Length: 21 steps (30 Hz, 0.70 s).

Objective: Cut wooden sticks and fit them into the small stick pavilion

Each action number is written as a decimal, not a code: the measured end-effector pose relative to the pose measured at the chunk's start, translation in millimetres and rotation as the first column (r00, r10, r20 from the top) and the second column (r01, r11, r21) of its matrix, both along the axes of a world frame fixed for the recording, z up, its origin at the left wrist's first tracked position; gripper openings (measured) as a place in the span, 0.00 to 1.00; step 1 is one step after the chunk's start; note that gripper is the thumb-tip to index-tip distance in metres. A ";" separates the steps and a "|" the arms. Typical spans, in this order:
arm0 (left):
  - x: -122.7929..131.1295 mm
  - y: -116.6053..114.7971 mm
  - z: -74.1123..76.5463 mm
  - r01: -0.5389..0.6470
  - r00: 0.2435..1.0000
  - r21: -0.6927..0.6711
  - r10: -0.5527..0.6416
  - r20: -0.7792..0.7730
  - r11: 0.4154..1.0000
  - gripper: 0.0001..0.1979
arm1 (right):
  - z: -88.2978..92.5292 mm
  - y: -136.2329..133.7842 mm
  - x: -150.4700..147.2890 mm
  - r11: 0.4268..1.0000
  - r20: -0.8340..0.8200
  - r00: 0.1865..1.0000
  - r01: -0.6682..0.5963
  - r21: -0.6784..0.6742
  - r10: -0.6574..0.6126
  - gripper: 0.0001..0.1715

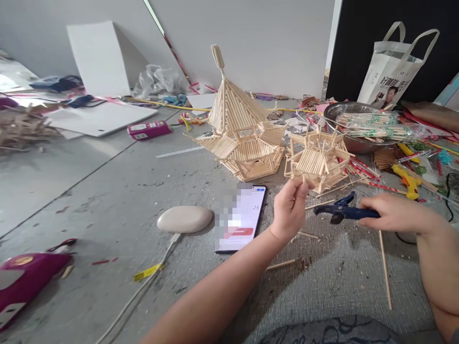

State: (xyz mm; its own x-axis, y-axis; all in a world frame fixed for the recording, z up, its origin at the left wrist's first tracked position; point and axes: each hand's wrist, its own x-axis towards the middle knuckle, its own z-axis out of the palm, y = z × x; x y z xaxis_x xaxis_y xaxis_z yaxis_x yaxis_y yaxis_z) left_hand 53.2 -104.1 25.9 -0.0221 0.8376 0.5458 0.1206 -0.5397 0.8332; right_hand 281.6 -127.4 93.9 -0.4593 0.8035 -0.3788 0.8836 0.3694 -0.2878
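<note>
My left hand (pixel 291 206) is closed in a pinch in front of the smaller stick model, with the pale end of a thin wooden stick at its fingertips. My right hand (pixel 396 213) grips dark blue pliers (pixel 353 212), which point left towards my left hand without touching it. The smaller stick model (pixel 313 160) has a ring of upright sticks around its top. Beside it on the left stands a larger pagoda-like stick model (pixel 238 119) with a pointed roof. Loose wooden sticks (pixel 385 270) lie on the floor below my hands.
A lit phone (pixel 242 217) lies left of my left hand, beside a white oval device (pixel 184 219) with a cable. A metal bowl (pixel 333 112) holds bagged sticks. A yellow glue gun (pixel 407 180) lies at right. Purple boxes (pixel 148 130) and a white bag (pixel 390 71) are farther out.
</note>
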 end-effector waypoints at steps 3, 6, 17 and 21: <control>3.7 -0.4 1.5 -0.005 0.992 -0.051 0.012 0.128 0.999 0.11 | 9.4 2.0 16.9 0.998 -0.215 0.976 0.007 -0.064 -0.021 0.17; 10.3 -7.1 2.5 0.094 0.984 -0.143 -0.070 0.162 0.985 0.12 | 7.4 3.1 18.9 0.993 -0.446 0.894 -0.015 -0.119 -0.040 0.16; 27.6 -26.7 1.2 0.371 0.888 -0.574 -0.098 0.449 0.730 0.16 | -32.3 -6.2 -38.2 0.990 -0.839 0.544 0.118 0.077 0.000 0.08; 27.5 -27.5 5.2 0.390 0.873 -0.577 -0.090 0.479 0.717 0.17 | -36.3 -14.7 -52.6 0.983 -0.864 0.504 0.169 0.074 -0.021 0.15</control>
State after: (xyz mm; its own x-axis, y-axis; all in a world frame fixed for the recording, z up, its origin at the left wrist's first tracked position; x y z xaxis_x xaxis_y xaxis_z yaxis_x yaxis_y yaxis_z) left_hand 80.7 -131.6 31.1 0.1487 0.9800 -0.1326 -0.3480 0.1773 0.9206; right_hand 229.0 -142.1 57.7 -0.4168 0.8689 0.2671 0.2635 0.3967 -0.8793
